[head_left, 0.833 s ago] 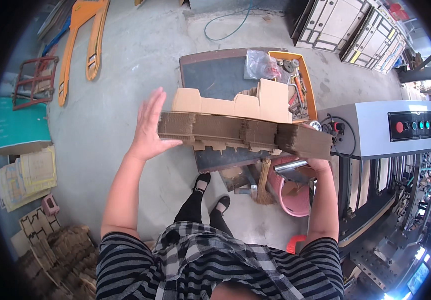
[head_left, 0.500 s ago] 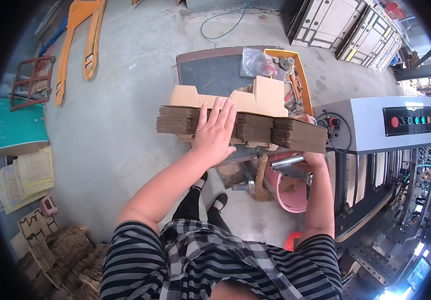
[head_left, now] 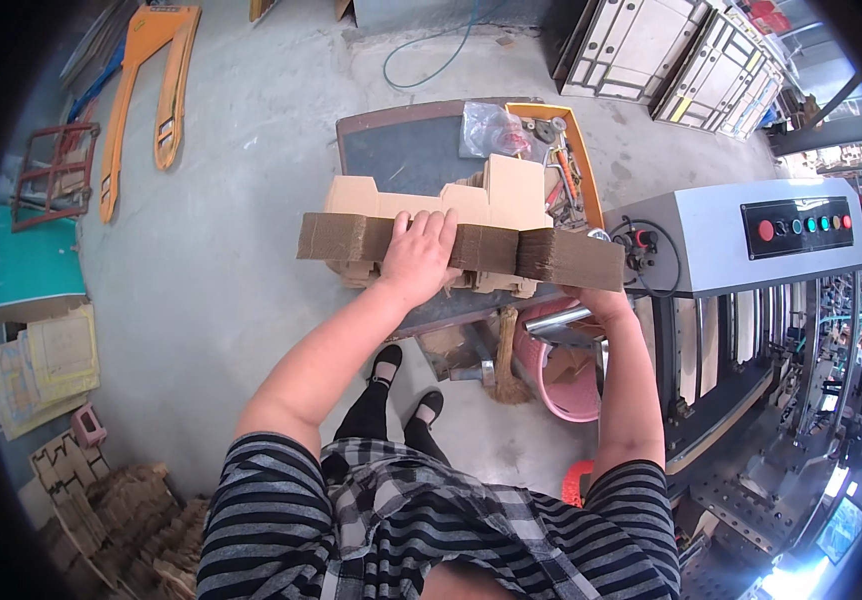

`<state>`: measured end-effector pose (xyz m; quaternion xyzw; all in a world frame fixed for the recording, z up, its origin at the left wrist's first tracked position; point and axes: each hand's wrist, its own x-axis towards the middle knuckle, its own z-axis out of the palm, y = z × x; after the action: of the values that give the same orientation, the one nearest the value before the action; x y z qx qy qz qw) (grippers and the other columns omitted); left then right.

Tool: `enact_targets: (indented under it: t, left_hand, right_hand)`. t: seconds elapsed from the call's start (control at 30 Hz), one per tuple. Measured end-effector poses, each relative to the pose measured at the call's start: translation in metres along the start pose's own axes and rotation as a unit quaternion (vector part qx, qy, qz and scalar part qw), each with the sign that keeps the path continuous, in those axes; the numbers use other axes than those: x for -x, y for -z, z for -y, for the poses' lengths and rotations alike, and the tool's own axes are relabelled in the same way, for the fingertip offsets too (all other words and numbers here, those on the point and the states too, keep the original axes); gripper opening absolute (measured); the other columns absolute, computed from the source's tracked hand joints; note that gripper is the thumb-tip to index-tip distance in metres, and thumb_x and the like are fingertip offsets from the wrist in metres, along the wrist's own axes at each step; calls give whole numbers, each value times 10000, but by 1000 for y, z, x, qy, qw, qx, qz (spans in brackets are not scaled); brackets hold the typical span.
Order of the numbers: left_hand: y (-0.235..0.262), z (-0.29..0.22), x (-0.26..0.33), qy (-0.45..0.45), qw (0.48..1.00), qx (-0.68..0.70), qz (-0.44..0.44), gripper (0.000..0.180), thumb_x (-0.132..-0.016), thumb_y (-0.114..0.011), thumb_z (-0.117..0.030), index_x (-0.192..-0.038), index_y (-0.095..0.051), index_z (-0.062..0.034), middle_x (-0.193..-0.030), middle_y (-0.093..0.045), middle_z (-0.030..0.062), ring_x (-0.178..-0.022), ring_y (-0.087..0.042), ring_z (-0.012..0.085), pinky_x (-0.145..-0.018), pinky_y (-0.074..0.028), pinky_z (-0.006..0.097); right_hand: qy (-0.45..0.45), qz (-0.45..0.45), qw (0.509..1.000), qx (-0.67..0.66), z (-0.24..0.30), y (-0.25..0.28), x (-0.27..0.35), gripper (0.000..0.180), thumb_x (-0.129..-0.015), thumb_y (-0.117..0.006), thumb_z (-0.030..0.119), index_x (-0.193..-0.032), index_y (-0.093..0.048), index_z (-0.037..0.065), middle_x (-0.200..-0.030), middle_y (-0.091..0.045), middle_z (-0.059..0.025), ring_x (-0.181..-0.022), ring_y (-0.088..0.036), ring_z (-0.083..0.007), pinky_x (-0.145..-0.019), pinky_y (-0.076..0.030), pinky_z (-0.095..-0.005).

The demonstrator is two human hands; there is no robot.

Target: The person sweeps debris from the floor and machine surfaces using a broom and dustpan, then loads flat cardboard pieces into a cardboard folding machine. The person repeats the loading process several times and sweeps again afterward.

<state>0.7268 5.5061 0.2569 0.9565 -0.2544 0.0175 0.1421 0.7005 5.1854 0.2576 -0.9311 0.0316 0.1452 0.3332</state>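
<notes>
A thick stack of die-cut cardboard blanks [head_left: 488, 248] stretches crosswise before me, its brown cut edges facing up. My left hand [head_left: 418, 254] lies across the stack left of its middle, with the fingers bent over the far side and the thumb by the near side. Low at the right end, my right hand [head_left: 601, 302] grips the stack from beneath; most of its fingers are hidden behind the cardboard. Past the stack, pale flat panels of cardboard [head_left: 516, 192] rise above the edges. A dark-topped table [head_left: 406, 155] is under and beyond it.
An orange tray of tools [head_left: 591, 190] and a clear plastic bag [head_left: 489, 130] are on the table. To the right stands a grey machine [head_left: 716, 240] with buttons. A pink basket [head_left: 566, 400] and a broom [head_left: 507, 370] are below. An orange pallet jack [head_left: 131, 110] stands far left.
The stack's cut edges look more even and aligned now. My left fingers have gone from stretched flat to bent over the far side. The view has shifted slightly.
</notes>
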Motion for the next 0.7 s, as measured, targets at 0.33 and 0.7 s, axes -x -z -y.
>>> enact_targets:
  t: [0.33, 0.7]
  left_hand:
    - [-5, 8, 0, 33, 999, -13, -24, 653, -632, -720, -324, -1156, -462, -32, -1079, -505, 99, -1083, -434, 243, -962, -265, 409]
    - [54, -56, -8, -12, 998, -54, 17, 565, -580, -775, -220, -1040, -494, -54, -1066, -526, 120, -1079, -455, 288, -980, -274, 468]
  right_hand:
    - [268, -230, 935, -31, 204, 8, 66, 419, -619, -614, 14, -1036, -573, 41, -977, -605, -113, -922, -585, -269, -796, -459, -369]
    - [95, -102, 896, 421, 170, -43, 31, 328, -714, -599, 248, -961, -615, 32, -999, -606, -109, -975, -571, -304, -1015, -250, -523]
